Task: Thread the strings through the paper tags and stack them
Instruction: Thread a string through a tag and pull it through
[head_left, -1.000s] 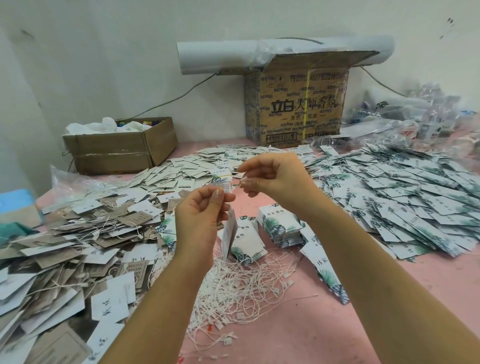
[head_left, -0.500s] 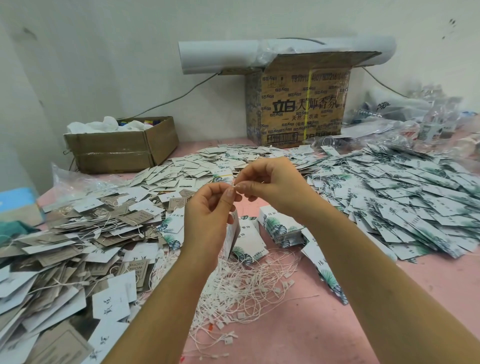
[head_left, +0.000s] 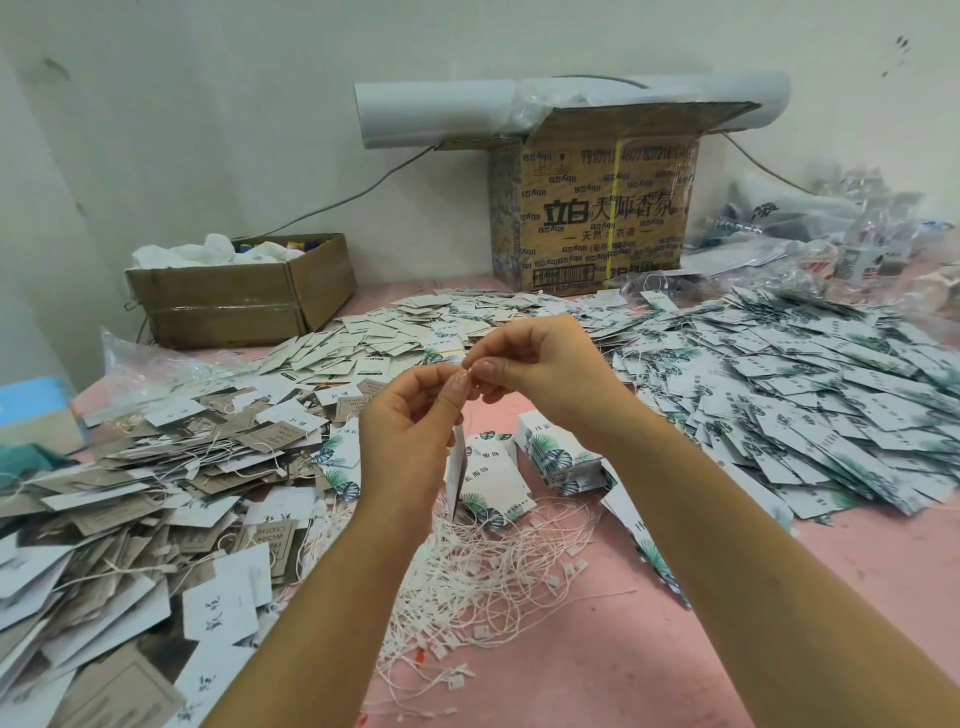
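Pink tabletop (head_left: 779, 623), crowded. The only bare stretch is front right, under the right forearm.

Right side: wide heap of leaf-print tags (head_left: 805, 405), apparently unstrung. Left side: heap of brown and white strung tags (head_left: 130, 493), spilling to the near edge. Tall carton (head_left: 597, 218) and low carton (head_left: 239, 296) stand against the back wall, well apart from the work.

Centre front: tangle of loose strings (head_left: 483, 577), with a small stack (head_left: 561, 457) of leaf tags just behind it.

Both hands are raised above the tangle, fingertips nearly touching. Left hand (head_left: 410, 431) pinches one end of a string (head_left: 466, 370) between thumb and forefinger. Right hand (head_left: 540, 374) pinches the other end, fingers curled. One tag (head_left: 458, 467) hangs edge-on below the left hand, clear of the tabletop; whether the string runs through its hole is hidden.

Judgement: the step is closing the loop. Hold both ends short and line them up squarely before pressing, and let the tag hang free so it does not twist the string. To set it down, go left to the strung heap. Lift high over the tangle, since loops there could snag.
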